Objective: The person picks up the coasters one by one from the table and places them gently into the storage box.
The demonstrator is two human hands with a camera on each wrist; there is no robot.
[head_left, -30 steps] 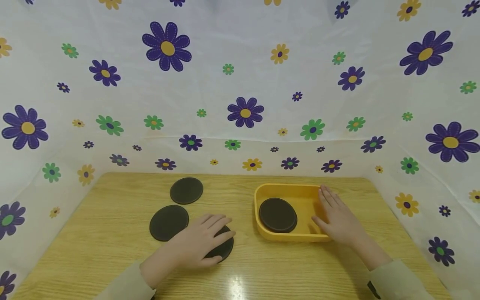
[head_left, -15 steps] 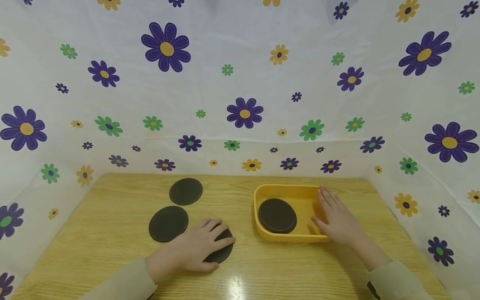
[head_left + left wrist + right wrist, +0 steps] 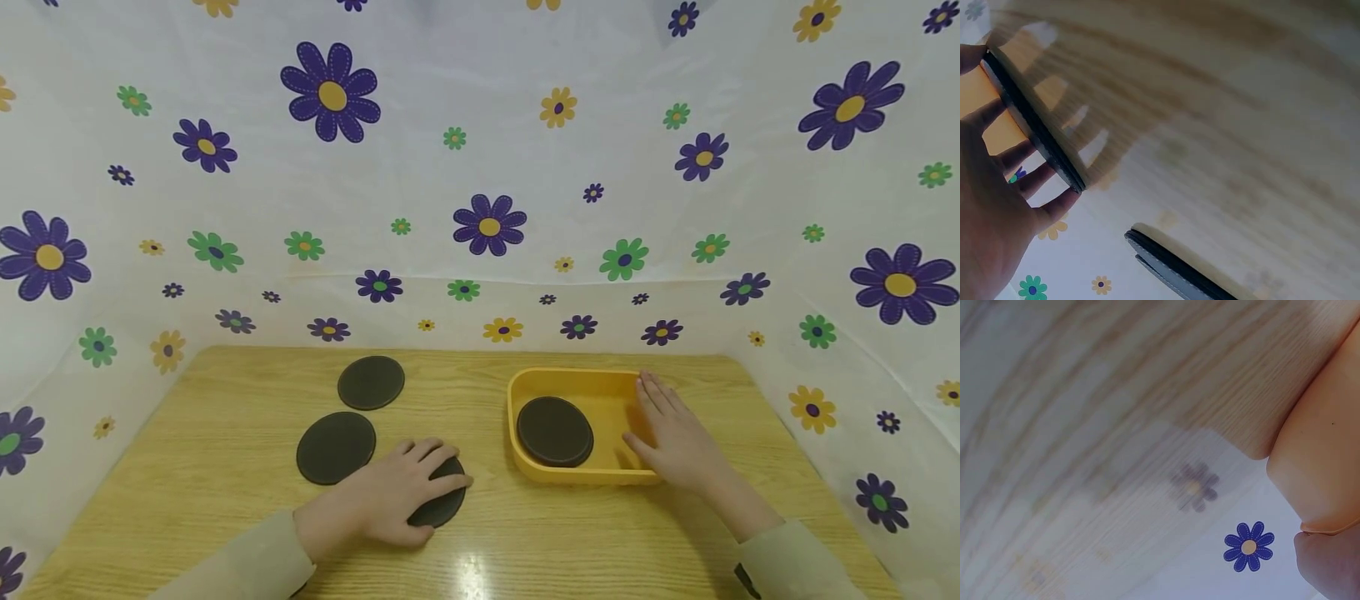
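My left hand [image 3: 393,493] lies over a black round coaster [image 3: 444,498], fingers and thumb spread about its rim. The left wrist view shows this coaster [image 3: 1035,122] edge-on, gripped between the thumb and the fingertips. Two more black coasters lie flat on the table, the nearer one [image 3: 336,447] beside my left wrist and the other [image 3: 371,382] farther back. On the right stands a yellow tray [image 3: 581,476] with a black coaster [image 3: 555,431] in its left half; its edge looks doubled. My right hand [image 3: 678,437] rests on the tray's right rim, fingers straight, thumb inside.
The wooden table [image 3: 525,550] ends at a white flowered cloth [image 3: 420,183] that rises behind it and along both sides. Bare table lies between the left-hand coaster and the tray.
My left fingers have drawn in slightly around the coaster's rim, and the left forearm has shifted a little. My right hand and the tray stay as they were.
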